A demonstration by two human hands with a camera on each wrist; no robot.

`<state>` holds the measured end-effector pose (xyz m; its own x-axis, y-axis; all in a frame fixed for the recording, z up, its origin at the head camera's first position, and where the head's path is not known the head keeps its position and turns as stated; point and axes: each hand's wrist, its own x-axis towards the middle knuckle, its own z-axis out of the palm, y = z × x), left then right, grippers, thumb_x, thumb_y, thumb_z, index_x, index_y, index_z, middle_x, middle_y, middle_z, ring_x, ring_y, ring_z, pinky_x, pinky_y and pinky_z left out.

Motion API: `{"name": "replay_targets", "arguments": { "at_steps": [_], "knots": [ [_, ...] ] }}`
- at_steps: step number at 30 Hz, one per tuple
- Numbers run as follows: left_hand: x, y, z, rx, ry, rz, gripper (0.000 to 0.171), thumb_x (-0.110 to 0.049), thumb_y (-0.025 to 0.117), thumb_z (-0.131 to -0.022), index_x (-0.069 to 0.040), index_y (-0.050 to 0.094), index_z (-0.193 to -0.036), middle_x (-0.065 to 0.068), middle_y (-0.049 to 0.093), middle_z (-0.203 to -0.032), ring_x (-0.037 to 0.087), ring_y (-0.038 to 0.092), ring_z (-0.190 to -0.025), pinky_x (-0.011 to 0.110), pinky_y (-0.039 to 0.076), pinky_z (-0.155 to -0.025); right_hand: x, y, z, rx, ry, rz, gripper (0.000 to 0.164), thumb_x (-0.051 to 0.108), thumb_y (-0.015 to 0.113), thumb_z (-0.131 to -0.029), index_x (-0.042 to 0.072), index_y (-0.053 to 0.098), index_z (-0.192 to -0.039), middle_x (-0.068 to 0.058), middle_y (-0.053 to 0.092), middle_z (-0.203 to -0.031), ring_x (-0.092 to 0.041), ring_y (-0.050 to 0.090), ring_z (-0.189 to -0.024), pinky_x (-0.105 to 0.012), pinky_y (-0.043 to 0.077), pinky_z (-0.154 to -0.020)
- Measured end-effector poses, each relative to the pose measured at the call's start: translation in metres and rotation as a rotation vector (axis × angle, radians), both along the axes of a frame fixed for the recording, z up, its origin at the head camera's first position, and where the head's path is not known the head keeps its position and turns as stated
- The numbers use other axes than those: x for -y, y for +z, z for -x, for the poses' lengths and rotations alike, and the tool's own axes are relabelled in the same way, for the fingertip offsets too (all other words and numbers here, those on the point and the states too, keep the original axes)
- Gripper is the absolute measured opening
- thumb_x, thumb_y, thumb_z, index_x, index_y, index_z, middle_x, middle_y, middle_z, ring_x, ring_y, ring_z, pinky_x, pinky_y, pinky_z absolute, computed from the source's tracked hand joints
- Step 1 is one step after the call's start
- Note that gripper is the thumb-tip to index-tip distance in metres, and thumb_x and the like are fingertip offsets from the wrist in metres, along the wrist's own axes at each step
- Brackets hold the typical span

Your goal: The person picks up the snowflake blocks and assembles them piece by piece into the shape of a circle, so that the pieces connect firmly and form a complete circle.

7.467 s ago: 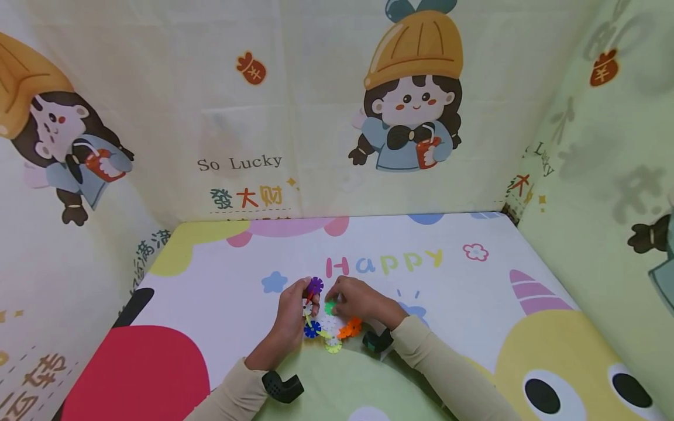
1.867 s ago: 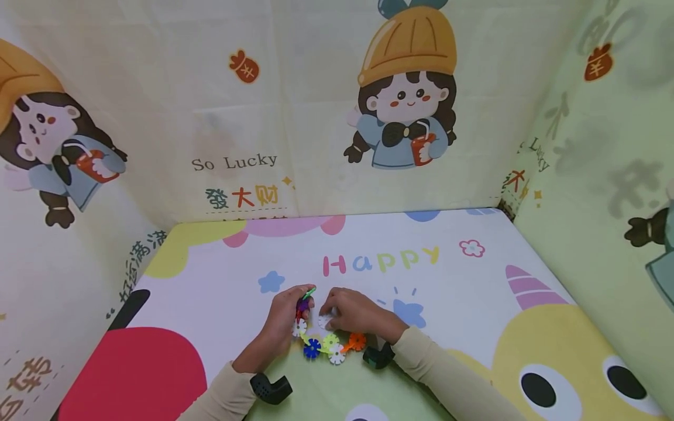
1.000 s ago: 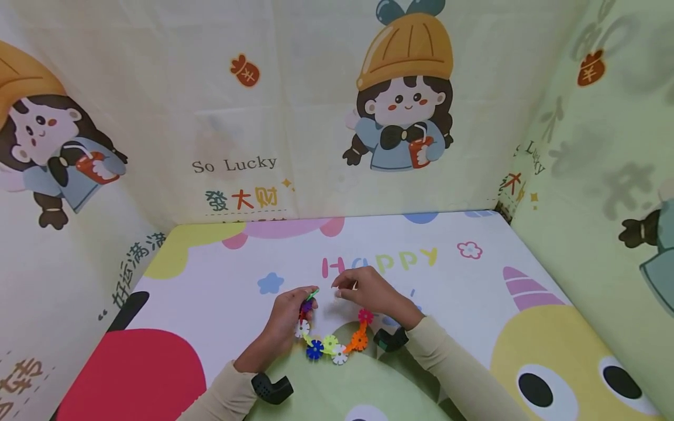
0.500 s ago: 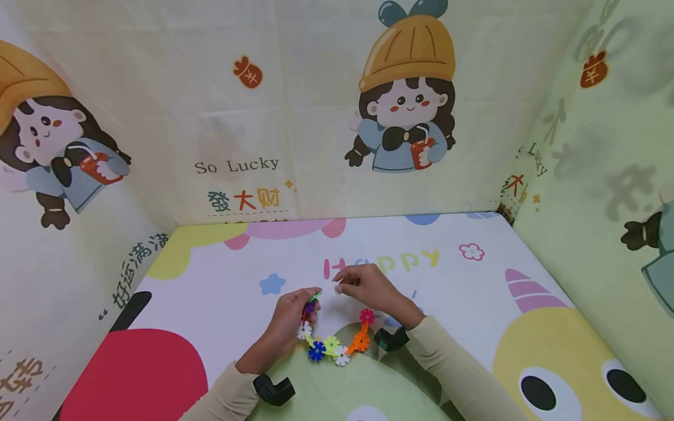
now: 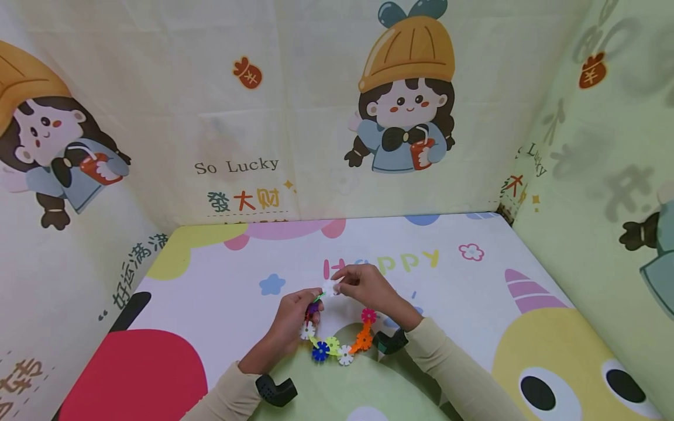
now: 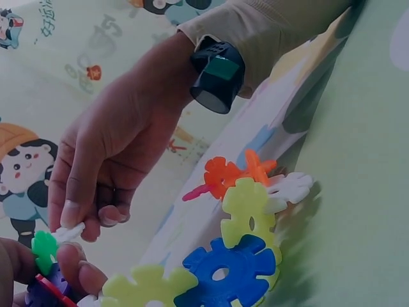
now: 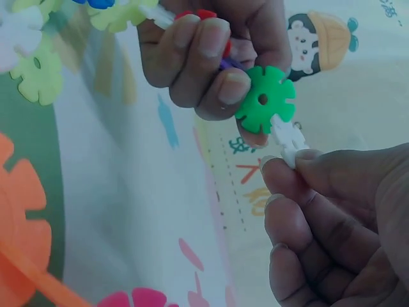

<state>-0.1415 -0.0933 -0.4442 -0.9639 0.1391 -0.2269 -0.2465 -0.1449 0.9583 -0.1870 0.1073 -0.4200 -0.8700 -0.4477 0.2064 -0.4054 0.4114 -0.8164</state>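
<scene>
A curved chain of slotted plastic snowflake discs hangs from my left hand [image 5: 289, 318]. Its fingers grip the end with the purple, red and green discs; the green disc [image 7: 268, 102] sticks out past the fingertips. Between thumb and index finger, my right hand [image 5: 371, 289] pinches a white snowflake disc [image 7: 287, 135], whose edge meets the green disc's rim; how deep the slots engage I cannot tell. Along the chain come a blue disc [image 6: 223, 272], yellow and white discs, an orange disc [image 5: 363, 339] and a pink disc [image 5: 368, 316] at the far end.
A table covered with a printed cloth [image 5: 221, 275] lies under the hands. Patterned fabric walls [image 5: 316, 105] enclose it at the back and both sides. Each wrist wears a black camera, one on the left wrist [image 5: 276, 390].
Earlier the right hand held the green disc near the purple one; later green is in the left hand's grip. The right hand has since lifted a white disc and brought it against the green.
</scene>
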Motion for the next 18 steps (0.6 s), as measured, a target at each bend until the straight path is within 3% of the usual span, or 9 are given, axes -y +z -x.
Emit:
{"name": "replay_targets", "arguments": {
  "at_steps": [8, 18],
  "knots": [
    [-0.001, -0.002, -0.001, -0.018, 0.008, 0.031, 0.034, -0.02, 0.052, -0.102, 0.008, 0.061, -0.117, 0.007, 0.061, -0.079, 0.011, 0.05, -0.055, 0.021, 0.048, -0.055, 0.005, -0.001, -0.002, 0.05, -0.022, 0.0, 0.011, 0.01, 0.07, -0.09, 0.007, 0.075, -0.099, 0.005, 0.07, -0.08, -0.01, 0.064, -0.071, -0.026, 0.054, -0.066],
    [0.001, -0.011, 0.001, -0.03, -0.003, 0.056, 0.031, -0.017, 0.05, -0.102, 0.01, 0.063, -0.11, 0.007, 0.059, -0.074, 0.009, 0.047, -0.051, 0.02, 0.045, -0.048, 0.014, -0.009, -0.004, 0.109, -0.032, 0.015, 0.01, 0.004, 0.068, -0.09, 0.004, 0.074, -0.099, 0.001, 0.07, -0.083, -0.012, 0.064, -0.071, -0.025, 0.054, -0.066]
  ]
}}
